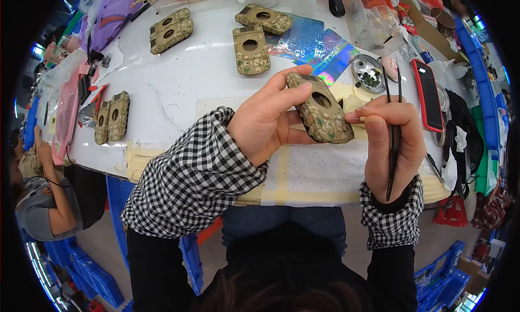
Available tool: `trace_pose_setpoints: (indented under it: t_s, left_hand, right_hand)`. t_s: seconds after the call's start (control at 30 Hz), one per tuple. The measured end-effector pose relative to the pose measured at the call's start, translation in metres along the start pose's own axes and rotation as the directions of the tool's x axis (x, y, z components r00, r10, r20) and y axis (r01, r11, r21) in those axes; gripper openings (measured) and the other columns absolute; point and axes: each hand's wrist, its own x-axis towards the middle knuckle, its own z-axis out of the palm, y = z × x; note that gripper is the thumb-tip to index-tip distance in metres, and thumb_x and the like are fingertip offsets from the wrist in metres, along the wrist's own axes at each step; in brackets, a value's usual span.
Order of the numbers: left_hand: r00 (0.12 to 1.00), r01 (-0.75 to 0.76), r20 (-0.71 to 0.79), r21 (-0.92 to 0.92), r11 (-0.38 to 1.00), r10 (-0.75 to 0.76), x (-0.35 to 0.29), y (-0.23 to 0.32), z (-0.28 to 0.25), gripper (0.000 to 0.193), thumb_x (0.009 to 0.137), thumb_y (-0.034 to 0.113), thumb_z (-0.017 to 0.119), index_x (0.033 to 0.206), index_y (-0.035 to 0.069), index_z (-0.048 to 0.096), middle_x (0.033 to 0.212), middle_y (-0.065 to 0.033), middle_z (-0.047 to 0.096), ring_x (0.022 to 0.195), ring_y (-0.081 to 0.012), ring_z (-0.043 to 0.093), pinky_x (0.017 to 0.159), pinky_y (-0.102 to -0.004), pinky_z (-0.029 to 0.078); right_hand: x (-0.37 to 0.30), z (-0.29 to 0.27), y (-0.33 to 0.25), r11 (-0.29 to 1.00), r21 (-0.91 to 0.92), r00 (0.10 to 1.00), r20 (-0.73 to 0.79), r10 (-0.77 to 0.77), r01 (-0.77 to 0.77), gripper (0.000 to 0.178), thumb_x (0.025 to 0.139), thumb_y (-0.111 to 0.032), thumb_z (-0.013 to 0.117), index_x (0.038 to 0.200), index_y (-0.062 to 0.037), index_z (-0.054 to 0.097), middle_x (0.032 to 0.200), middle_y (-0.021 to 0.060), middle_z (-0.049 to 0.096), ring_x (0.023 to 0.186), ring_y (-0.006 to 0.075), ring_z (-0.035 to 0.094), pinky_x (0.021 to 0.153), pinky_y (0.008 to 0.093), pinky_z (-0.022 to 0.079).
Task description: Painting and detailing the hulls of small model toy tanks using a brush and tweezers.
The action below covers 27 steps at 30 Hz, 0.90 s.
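Observation:
My left hand (259, 119) is closed round a camouflage-painted toy tank hull (328, 123), thumb on top and fingers along its side and underneath. A round dark hole opens in the hull's top. My right hand (406, 130) holds black tweezers (396, 149) upright in the palm, their points away from me. Between its thumb and forefinger it pinches a thin needle-like tool (349, 119), whose fine tip reaches the hull's top near the hole. Matching tank hulls lie farther off: a pair (252, 49) beyond my left hand, others (171, 30) at the far left and another pair (117, 117) at the left.
Right of the hull stands a round clear dish (368, 73) with small dark green parts. A red-cased phone (427, 95) lies near the right edge. Shiny holographic sheets (325, 54), a white bottle (304, 2) and plastic bags (374, 24) lie beyond. Another person (46, 203) sits at the left.

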Motion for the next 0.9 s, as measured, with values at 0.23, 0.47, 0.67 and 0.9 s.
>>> trace_pose_setpoints:
  t_s: [0.23,0.47,0.67,0.9]
  left_hand:
    - [1.000,-0.002,0.006,0.000,1.000,0.002,0.000,-0.001,-0.001,0.043,0.099,0.025,0.036,0.137,0.008,0.028,0.126,-0.0111,0.049,0.112,-0.0212,0.055,0.089,-0.0394,0.051]
    - [1.000,-0.003,0.002,0.003,1.000,0.003,0.000,0.000,0.000,0.043,0.099,0.025,0.036,0.137,0.007,0.027,0.126,-0.0110,0.049,0.111,-0.0214,0.056,0.089,-0.0392,0.051]
    - [1.000,-0.004,-0.006,0.003,1.000,0.004,0.000,-0.001,0.000,0.043,0.099,0.025,0.036,0.137,0.007,0.027,0.126,-0.0109,0.049,0.111,-0.0217,0.056,0.089,-0.0392,0.051]
    - [1.000,0.007,-0.018,0.012,1.000,-0.006,0.003,-0.001,-0.003,0.044,0.099,0.024,0.036,0.137,0.007,0.025,0.126,-0.0116,0.049,0.112,-0.0237,0.055,0.090,-0.0412,0.051]
  right_hand:
    - [-0.001,0.001,0.002,1.000,0.004,1.000,-0.024,0.002,-0.002,0.008,0.085,-0.003,0.064,0.087,0.0011,0.057,0.076,0.0075,0.059,0.067,0.0128,0.054,0.062,0.0242,0.043]
    - [-0.001,0.001,0.004,1.000,-0.022,0.999,-0.031,-0.015,0.015,0.008,0.084,-0.004,0.065,0.087,0.0009,0.059,0.076,0.0076,0.059,0.067,0.0136,0.055,0.062,0.0247,0.043]
    - [-0.001,0.001,0.003,1.000,-0.001,1.000,-0.015,0.009,-0.009,0.007,0.086,-0.003,0.062,0.088,0.0013,0.057,0.077,0.0082,0.059,0.068,0.0135,0.055,0.064,0.0245,0.043]
    - [-0.003,-0.016,-0.003,0.998,-0.013,0.986,-0.157,0.060,-0.063,0.006,0.092,-0.003,0.051,0.092,0.0028,0.050,0.080,0.0118,0.061,0.075,0.0143,0.056,0.074,0.0243,0.043]
